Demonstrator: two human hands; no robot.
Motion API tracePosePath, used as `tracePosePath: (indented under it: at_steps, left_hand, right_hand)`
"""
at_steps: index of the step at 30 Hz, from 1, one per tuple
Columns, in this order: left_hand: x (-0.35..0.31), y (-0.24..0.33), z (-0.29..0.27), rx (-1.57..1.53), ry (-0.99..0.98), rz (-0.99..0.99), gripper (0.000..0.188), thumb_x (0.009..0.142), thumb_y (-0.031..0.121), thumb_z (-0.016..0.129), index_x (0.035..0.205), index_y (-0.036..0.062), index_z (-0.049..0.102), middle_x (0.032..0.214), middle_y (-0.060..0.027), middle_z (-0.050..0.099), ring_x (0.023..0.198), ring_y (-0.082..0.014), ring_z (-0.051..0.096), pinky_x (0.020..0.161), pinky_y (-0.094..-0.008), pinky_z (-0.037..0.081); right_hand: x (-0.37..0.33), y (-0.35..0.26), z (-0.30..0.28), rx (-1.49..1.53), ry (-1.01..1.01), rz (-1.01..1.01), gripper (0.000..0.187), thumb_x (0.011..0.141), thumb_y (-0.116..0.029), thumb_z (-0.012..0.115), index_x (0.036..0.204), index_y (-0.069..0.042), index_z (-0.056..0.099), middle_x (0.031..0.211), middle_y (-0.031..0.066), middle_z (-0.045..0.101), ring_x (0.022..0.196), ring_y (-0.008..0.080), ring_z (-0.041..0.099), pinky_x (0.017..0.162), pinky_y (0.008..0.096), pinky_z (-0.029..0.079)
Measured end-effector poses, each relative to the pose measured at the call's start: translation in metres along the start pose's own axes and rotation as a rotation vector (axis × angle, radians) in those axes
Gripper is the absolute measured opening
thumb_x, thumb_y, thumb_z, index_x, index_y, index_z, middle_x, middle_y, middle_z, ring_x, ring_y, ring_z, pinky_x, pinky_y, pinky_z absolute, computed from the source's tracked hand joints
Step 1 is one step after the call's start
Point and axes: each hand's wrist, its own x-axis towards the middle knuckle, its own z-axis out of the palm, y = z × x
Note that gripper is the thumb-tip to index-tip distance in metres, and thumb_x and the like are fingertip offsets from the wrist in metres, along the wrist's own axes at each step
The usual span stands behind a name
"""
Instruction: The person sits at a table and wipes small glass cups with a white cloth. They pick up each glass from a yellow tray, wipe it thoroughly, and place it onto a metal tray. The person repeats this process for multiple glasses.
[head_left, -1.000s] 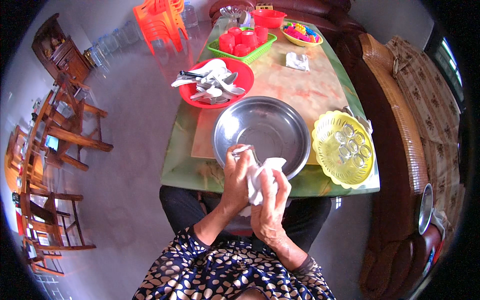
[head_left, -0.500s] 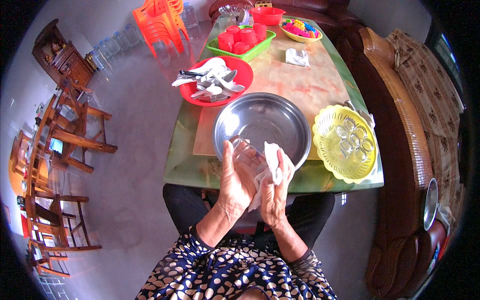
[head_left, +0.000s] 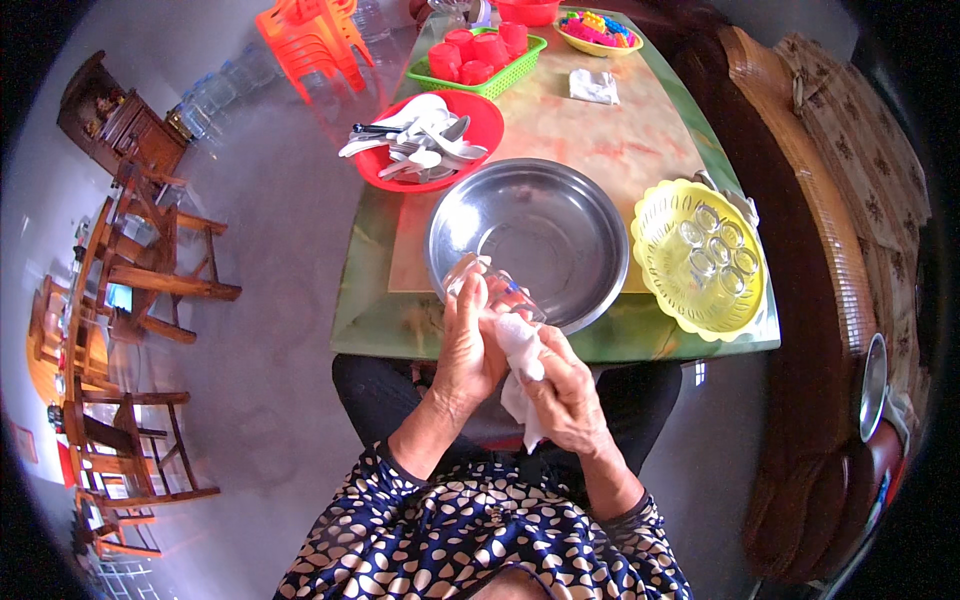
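My left hand (head_left: 466, 352) is closed around a clear drinking glass (head_left: 515, 296), which lies tilted over the near rim of a wide steel basin (head_left: 590, 230). In my right hand (head_left: 570, 398) a white cloth (head_left: 520, 345) is gripped and pressed against the glass, with a loose end hanging below. The fingers of both hands partly cover the glass. To the right of the basin stands a scalloped yellow plastic basket (head_left: 668, 292), with several small clear glasses (head_left: 718, 250) grouped inside.
Left of the basin, a red bowl (head_left: 486, 108) holds white spoons and metal cutlery. Behind it stands a green basket (head_left: 520, 70) of red cups. A folded white cloth (head_left: 594, 87) and a dish of colourful pieces (head_left: 600, 32) lie farther back. Wooden chairs (head_left: 150, 290) stand left.
My right hand has moved down and right with the cloth, now bunched lower by the glass. The glass has turned in my left hand. The table sits slightly higher in view.
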Motion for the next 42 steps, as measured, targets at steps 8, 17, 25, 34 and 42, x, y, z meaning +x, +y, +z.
tracePosePath:
  at_steps: [8,17,25,34,42]
  left_hand:
    - [-0.012,0.002,0.013,0.144,-0.086,0.082,0.057,0.083,0.034,0.065,0.125,0.0089,0.036,0.106,-0.0067,0.051,0.095,-0.0208,0.055,0.082,-0.0382,0.05]
    - [-0.014,0.01,0.009,0.123,-0.035,-0.004,0.051,0.085,0.03,0.063,0.122,0.0041,0.039,0.103,-0.0091,0.052,0.093,-0.0231,0.058,0.08,-0.0379,0.052]
    - [-0.015,0.006,0.003,0.264,-0.045,0.051,0.051,0.086,0.031,0.062,0.124,0.0134,0.034,0.108,-0.0101,0.05,0.094,-0.0246,0.057,0.078,-0.0417,0.052]
    - [-0.016,0.015,0.011,0.266,-0.078,-0.001,0.056,0.084,0.025,0.064,0.129,0.0057,0.036,0.112,-0.0096,0.048,0.1,-0.023,0.053,0.09,-0.0391,0.046]
    - [-0.023,0.012,0.011,0.27,-0.052,0.002,0.05,0.082,0.015,0.067,0.125,0.0092,0.041,0.108,-0.007,0.053,0.097,-0.0201,0.055,0.084,-0.0374,0.05]
  right_hand:
    - [-0.01,0.003,0.014,0.686,0.227,0.415,0.037,0.091,-0.017,0.051,0.123,0.001,0.05,0.108,0.0067,0.06,0.093,0.0131,0.055,0.082,0.0276,0.045]
    - [0.007,0.015,-0.001,-0.496,-0.069,-0.267,0.053,0.063,-0.004,0.062,0.115,-0.008,0.057,0.127,0.0104,0.051,0.097,0.0298,0.051,0.077,0.0389,0.045]
    - [0.011,0.012,-0.005,0.106,-0.202,-0.107,0.04,0.081,-0.007,0.055,0.121,-0.005,0.054,0.131,0.0148,0.046,0.124,0.03,0.038,0.1,0.041,0.028]
    - [0.005,0.012,0.0,0.194,0.035,-0.043,0.032,0.078,-0.003,0.059,0.11,-0.003,0.059,0.107,0.0093,0.06,0.087,0.0207,0.058,0.067,0.0281,0.048]
    - [0.001,0.017,0.014,-0.241,-0.073,-0.241,0.038,0.075,-0.001,0.056,0.113,-0.004,0.057,0.118,0.0129,0.054,0.093,0.0288,0.052,0.078,0.0365,0.044]
